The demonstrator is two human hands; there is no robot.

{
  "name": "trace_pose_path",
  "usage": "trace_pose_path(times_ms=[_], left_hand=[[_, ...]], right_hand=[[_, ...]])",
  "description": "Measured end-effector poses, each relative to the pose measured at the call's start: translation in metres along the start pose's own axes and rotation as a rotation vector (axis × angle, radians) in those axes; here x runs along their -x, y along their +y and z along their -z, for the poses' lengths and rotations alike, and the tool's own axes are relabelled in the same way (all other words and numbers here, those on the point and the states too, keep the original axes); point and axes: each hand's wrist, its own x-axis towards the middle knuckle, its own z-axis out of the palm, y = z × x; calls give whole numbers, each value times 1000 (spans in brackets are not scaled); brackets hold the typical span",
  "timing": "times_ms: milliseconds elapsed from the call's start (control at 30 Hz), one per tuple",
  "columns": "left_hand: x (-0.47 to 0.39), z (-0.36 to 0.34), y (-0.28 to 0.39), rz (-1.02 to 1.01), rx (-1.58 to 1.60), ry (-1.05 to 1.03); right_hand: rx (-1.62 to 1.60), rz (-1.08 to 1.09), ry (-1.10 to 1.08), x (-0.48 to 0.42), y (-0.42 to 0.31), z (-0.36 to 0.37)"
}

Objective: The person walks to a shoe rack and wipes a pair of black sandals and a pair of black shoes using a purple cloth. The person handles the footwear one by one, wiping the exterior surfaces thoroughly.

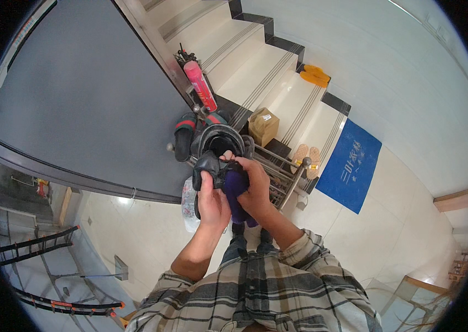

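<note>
My left hand (213, 203) grips a black shoe-like item (207, 168), its thumb lying on the dark surface. Close beside it, my right hand (255, 186) holds a purple cloth (236, 184) against the black item. The cloth hangs down below my fingers. Just beyond both hands is a round black container or helmet-like thing (222, 135) with a dark hollow, on top of a metal rack (277, 176). Whether the black item is one piece or two, I cannot tell. Black slides with a red and green band (185, 137) lie to the left of the hollow thing.
A pink spray can (200, 86) stands behind the rack. A brown paper bag (263, 126) is beside the stairs (258, 62). Orange slippers (315, 76) and beige slippers (306, 161) lie on the steps. A blue mat (352, 166) is at right, a grey door (80, 99) at left.
</note>
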Motion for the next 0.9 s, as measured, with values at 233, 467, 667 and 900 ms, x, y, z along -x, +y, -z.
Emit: trace_pose_path(times_ms=[233, 467, 667, 900], left_hand=[[-7, -1, 10, 42, 177, -13], [-4, 2, -3, 54, 25, -5], [-9, -5, 11, -17, 46, 1], [11, -5, -5, 176, -111, 75]], right_hand=[[-294, -93, -91, 0, 23, -1], [-30, -93, 76, -1, 23, -5], [-225, 42, 64, -14, 5, 12], [296, 76, 29, -21, 7, 0]])
